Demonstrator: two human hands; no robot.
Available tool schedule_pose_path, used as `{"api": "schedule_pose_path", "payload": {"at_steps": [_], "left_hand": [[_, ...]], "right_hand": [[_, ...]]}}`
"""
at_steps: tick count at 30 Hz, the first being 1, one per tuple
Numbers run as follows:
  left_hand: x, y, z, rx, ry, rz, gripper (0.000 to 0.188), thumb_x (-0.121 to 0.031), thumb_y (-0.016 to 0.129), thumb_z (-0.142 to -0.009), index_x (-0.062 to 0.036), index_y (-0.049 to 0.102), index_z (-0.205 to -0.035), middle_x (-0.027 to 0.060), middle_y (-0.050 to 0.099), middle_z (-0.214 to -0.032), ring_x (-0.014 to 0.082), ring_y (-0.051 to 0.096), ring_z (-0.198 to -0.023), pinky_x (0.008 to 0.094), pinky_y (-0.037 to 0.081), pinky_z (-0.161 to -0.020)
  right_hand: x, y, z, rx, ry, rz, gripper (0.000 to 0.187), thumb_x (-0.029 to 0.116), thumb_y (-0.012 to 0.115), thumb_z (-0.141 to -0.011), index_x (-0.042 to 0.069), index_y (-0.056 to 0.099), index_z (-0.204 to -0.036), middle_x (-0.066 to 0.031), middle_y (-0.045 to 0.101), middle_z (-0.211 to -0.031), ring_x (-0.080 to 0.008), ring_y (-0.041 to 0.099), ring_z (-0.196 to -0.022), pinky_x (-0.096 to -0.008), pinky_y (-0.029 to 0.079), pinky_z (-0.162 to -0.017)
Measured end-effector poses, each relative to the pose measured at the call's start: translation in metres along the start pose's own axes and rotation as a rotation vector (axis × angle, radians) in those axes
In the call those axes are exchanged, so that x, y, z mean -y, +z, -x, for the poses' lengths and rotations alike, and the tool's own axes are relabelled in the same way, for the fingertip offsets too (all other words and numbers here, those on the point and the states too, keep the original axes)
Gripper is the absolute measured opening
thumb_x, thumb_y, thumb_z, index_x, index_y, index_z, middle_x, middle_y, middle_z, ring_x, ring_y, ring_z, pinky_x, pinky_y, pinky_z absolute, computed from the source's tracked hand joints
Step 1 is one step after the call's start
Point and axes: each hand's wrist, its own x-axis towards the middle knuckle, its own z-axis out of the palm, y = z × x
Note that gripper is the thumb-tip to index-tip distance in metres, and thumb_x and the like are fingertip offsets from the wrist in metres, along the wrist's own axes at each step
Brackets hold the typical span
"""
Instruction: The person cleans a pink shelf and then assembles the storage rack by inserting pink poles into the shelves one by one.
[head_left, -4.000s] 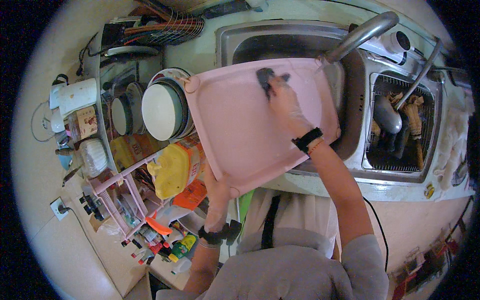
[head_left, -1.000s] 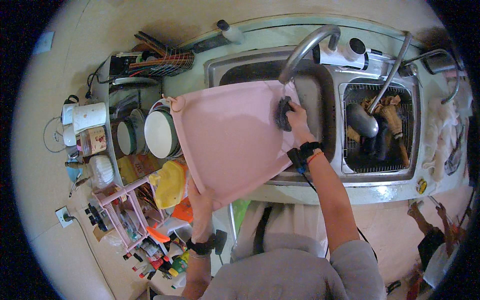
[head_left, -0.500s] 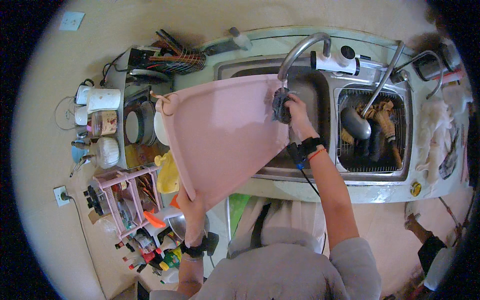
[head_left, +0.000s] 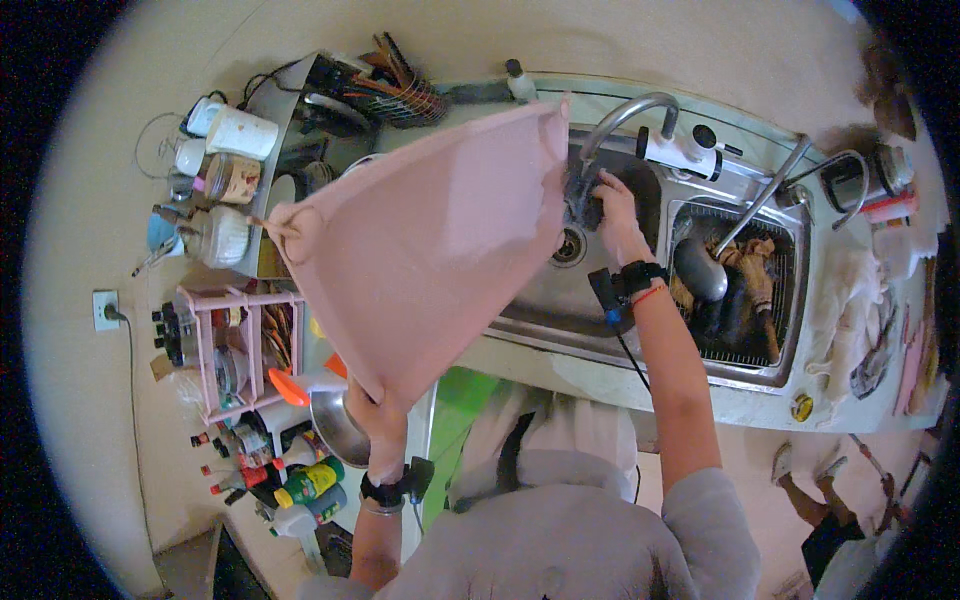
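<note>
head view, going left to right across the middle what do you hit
white wall socket → pink plastic storage rack → large pink plastic board held by the left hand → right hand holding a dark scrubber → steel ladle in the right sink basin

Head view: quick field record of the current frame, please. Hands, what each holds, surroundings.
left hand: grips the lower corner of the pink board, tilted over the sink
right hand: presses a dark sponge at the board's right edge, under the faucet
right basin: strainer basket with utensils
left of sink: pink rack, jars, bottles
</note>
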Motion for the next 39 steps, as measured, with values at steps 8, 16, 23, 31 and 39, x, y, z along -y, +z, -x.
{"api": "schedule_pose_path", "payload": {"at_steps": [8, 16, 23, 31, 39], "left_hand": [[-0.015, 0.011, 0.003, -0.065, -0.061, 0.129, 0.048, -0.001, 0.052, -0.077, 0.0043, 0.039, -0.123, 0.0116, 0.049, -0.118, 0.0204, 0.047, -0.106, 0.0317, 0.036, -0.092], [-0.024, 0.024, -0.002, -0.07, -0.059, 0.179, 0.05, 0.0, 0.052, -0.074, 0.0036, 0.04, -0.123, 0.0108, 0.05, -0.116, 0.0199, 0.047, -0.105, 0.031, 0.036, -0.092], [-0.023, 0.025, -0.008, -0.058, -0.098, 0.12, 0.051, 0.0, 0.048, -0.068, 0.0034, 0.042, -0.118, 0.0101, 0.05, -0.11, 0.0203, 0.047, -0.1, 0.0306, 0.036, -0.09], [-0.026, 0.02, -0.01, -0.08, -0.126, 0.129, 0.059, -0.002, 0.05, -0.065, 0.0044, 0.037, -0.123, 0.0119, 0.049, -0.114, 0.0222, 0.047, -0.103, 0.0329, 0.036, -0.091], [-0.041, 0.032, -0.022, -0.113, 0.052, 0.051, 0.044, -0.002, 0.053, -0.075, 0.0045, 0.044, -0.117, 0.0104, 0.052, -0.11, 0.0193, 0.049, -0.101, 0.0303, 0.037, -0.089]], "right_hand": [[-0.045, 0.006, 0.018, 0.098, -0.491, 0.584, 0.04, -0.001, 0.045, -0.073, -0.002, 0.055, -0.112, -0.0156, 0.062, -0.097, -0.0218, 0.059, -0.087, -0.0309, 0.047, -0.077], [-0.046, 0.097, 0.149, 0.274, -0.864, 0.575, 0.043, -0.005, 0.048, -0.073, 0.005, 0.055, -0.114, -0.0206, 0.052, -0.111, -0.0357, 0.052, -0.102, -0.0372, 0.041, -0.09], [-0.072, 0.089, 0.127, 0.223, -0.837, 0.785, 0.037, -0.002, 0.054, -0.074, 0.006, 0.056, -0.11, -0.0223, 0.05, -0.111, -0.0389, 0.051, -0.098, -0.0411, 0.043, -0.084], [-0.069, 0.057, 0.065, 0.047, -0.653, 0.844, 0.033, 0.001, 0.055, -0.075, 0.001, 0.056, -0.108, -0.0233, 0.053, -0.107, -0.0387, 0.051, -0.099, -0.041, 0.042, -0.087], [-0.072, 0.084, 0.132, 0.238, -0.771, 0.847, 0.037, 0.006, 0.061, -0.075, 0.006, 0.055, -0.111, -0.0217, 0.051, -0.107, -0.0393, 0.054, -0.094, -0.0421, 0.046, -0.081]]}}
